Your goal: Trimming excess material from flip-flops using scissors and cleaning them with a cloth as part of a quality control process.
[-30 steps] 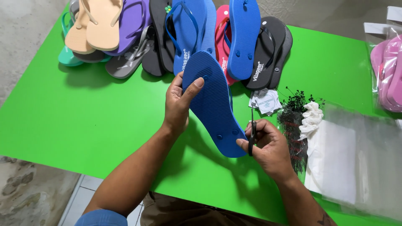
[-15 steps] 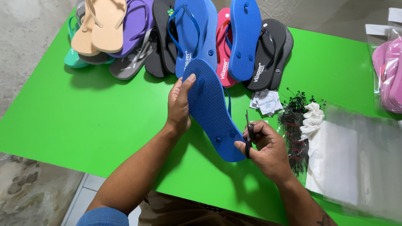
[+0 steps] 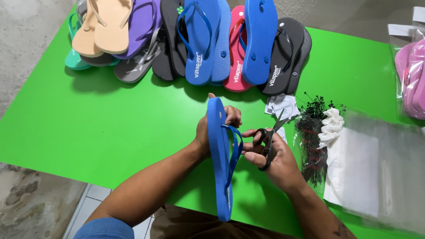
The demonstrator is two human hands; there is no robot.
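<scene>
My left hand (image 3: 211,131) grips a blue flip-flop (image 3: 220,163) held on edge above the green table (image 3: 110,119), its strap facing right. My right hand (image 3: 271,156) holds small black scissors (image 3: 268,138) just right of the strap, blades pointing up and to the right. The two hands are close together near the table's front middle.
A row of flip-flops lies along the far edge: tan (image 3: 102,27), purple (image 3: 141,26), blue (image 3: 208,42), pink-red (image 3: 235,62), another blue (image 3: 259,40), black (image 3: 285,57). Black tag fasteners (image 3: 311,141), white cloth (image 3: 330,126) and clear plastic bags (image 3: 380,177) lie right. Bagged pink slippers (image 3: 411,77) sit far right.
The blue flip-flop has been turned from sole-up to standing on edge, strap toward my right hand. The scissors have tipped, blades now pointing up-right.
</scene>
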